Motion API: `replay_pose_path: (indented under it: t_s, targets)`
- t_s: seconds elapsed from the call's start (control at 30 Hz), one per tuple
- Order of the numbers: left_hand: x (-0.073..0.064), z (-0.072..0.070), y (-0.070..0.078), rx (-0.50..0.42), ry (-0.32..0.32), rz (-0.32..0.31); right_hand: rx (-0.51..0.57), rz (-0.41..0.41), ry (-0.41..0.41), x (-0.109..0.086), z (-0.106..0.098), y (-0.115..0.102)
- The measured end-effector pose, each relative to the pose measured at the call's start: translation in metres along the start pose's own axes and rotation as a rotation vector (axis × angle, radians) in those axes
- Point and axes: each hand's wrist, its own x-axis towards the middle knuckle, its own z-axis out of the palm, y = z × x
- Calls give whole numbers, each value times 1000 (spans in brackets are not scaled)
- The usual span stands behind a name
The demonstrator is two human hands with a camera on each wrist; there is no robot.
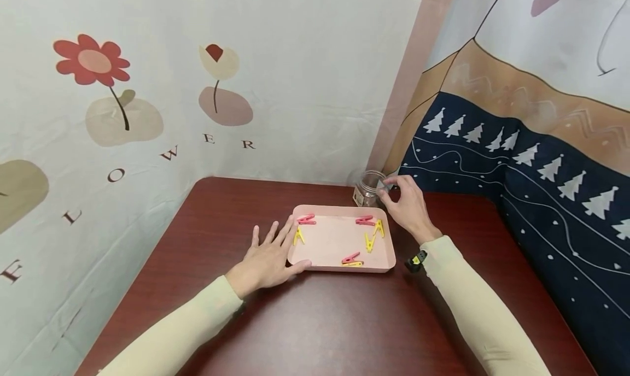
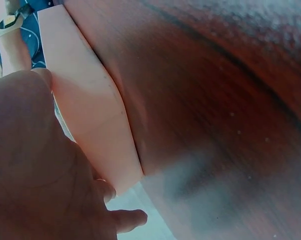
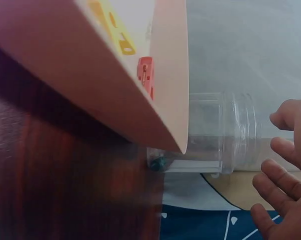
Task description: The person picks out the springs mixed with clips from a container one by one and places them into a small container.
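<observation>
A shallow pink tray (image 1: 334,236) lies on the table, holding several small red clothespins (image 1: 365,221) and yellow clothespins (image 1: 369,242) along its sides. My left hand (image 1: 268,260) rests at the tray's left end, fingers spread, thumb by the near rim. A clear glass jar (image 1: 365,197) stands uncovered behind the tray's far right corner. My right hand (image 1: 409,207) hovers beside the jar's mouth with thumb and fingers bent loosely. In the right wrist view those fingers are apart from the jar (image 3: 205,132) and nothing shows between them. A small dark green thing (image 3: 158,163) lies at the jar's bottom.
The dark red wooden table (image 1: 325,321) reaches back to a pale cloth (image 1: 315,81) printed with flowers and letters. On the right hangs a navy cloth (image 1: 536,212) with white trees. A dark wristband (image 1: 416,260) sits on the right wrist.
</observation>
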Motion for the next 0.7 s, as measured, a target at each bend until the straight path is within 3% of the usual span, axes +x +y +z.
replay_pose_path:
  t_s: [0.4, 0.7]
  targets:
    - [3, -1, -6, -7, 21, 10, -44, -18, 1, -27, -16, -1]
    - [1, -5, -11, 1, 50, 38, -125, -6, -61, -56, -28, 5]
